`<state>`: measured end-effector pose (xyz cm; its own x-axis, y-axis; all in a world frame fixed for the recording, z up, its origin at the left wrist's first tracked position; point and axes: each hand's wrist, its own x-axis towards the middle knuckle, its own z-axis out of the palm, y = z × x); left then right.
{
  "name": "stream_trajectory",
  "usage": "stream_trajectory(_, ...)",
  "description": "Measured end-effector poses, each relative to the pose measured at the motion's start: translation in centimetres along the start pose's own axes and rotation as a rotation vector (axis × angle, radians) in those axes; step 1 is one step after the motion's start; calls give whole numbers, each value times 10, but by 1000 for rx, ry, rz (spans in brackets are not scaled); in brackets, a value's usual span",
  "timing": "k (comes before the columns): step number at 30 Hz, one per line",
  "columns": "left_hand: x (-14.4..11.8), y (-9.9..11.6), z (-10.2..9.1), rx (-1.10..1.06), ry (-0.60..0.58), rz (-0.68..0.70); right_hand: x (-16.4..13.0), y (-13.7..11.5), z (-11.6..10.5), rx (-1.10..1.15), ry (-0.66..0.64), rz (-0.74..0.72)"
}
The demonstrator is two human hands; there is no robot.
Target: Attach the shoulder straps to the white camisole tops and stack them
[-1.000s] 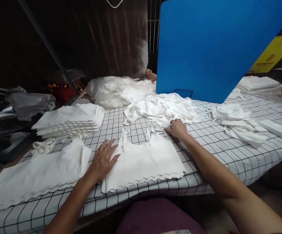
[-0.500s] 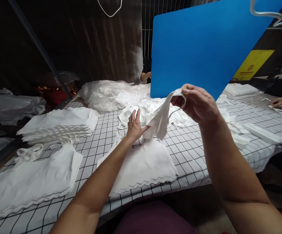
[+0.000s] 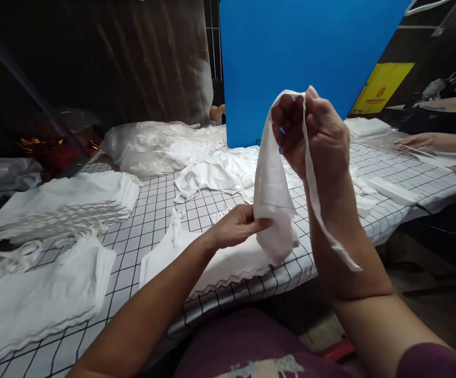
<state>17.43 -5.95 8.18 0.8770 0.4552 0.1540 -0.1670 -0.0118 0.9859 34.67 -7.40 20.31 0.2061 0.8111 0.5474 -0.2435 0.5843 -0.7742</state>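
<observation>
Head view: The right hand (image 3: 314,131) is up high, closed around the top of a white top (image 3: 273,199). One thin strap (image 3: 318,210) hangs down past the wrist toward 5 o'clock. The left hand (image 3: 238,226) sits lower, at about 7 o'clock from the right hand, and pinches the side of the same cloth with thumb and fingers. So the white top is in the air between both hands, above the near edge of the checked table (image 3: 165,210).

Right under it lies a flat top (image 3: 208,260) with a wavy hem. At 9 o'clock are two neat stacks (image 3: 66,205) of folded tops, so plenty looks done. At 12 o'clock a loose heap (image 3: 228,173) of white cloth waits by the blue board (image 3: 299,58), so more looks left. The held top is not folded yet. Another person's hands (image 3: 428,142) rest at 3 o'clock.
</observation>
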Motion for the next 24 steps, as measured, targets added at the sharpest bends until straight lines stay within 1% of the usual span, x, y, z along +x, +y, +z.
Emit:
stream_trajectory(1, -9, 2, -2, -15, 22, -38, 2, 1, -6, -7, 10, -14)
stream_trajectory(3, -31, 6, -14, -87, 104, -118, 6, 10, -25, -80, 14, -26)
stream_trajectory(5, -56, 7, -36, -168, 209, -212, 7, 30, -49, -212, 0, 18)
stream_trajectory(7, -80, 5, -63, -185, 329, -307, 1, 60, -71, -380, -11, 127)
stream_trajectory(9, -102, -3, -88, -116, 478, -392, -13, 91, -85, -676, -2, 231)
stream_trajectory(10, -111, -8, -99, -49, 561, -429, -23, 105, -89, -855, 4, 254)
stream_trajectory(11, -120, -13, -106, 41, 649, -456, -35, 116, -90, -1018, -8, 261)
stream_trajectory(12, -127, -17, -109, 156, 737, -468, -48, 123, -89, -1129, -46, 260)
stream_trajectory(13, -133, -21, -108, 294, 815, -462, -62, 127, -86, -1162, -119, 259)
stream_trajectory(14, -138, -25, -104, 441, 875, -444, -77, 129, -82, -1140, -218, 266)
stream_trajectory(15, -141, -28, -96, 581, 906, -420, -91, 128, -78, -1094, -333, 284)
stream_trajectory(16, -142, -32, -86, 703, 897, -400, -105, 126, -73, -1050, -447, 300)
stream_trajectory(17, -141, -35, -74, 803, 846, -393, -118, 124, -68, -1029, -548, 309)
stream_trajectory(19, -137, -44, -50, 954, 688, -392, -139, 120, -61, -1075, -691, 305)
stream_trajectory(20, -133, -48, -41, 1016, 621, -384, -147, 120, -59, -1130, -729, 295)
stream_trajectory(21, -130, -52, -34, 1072, 582, -372, -152, 120, -59, -1187, -751, 284)
stream_trajectory(23, -125, -57, -28, 1123, 581, -353, -157, 122, -61, -1271, -757, 263)
stream_trajectory(24, -124, -58, -28, 1099, 602, -350, -157, 123, -63, -1287, -754, 255)
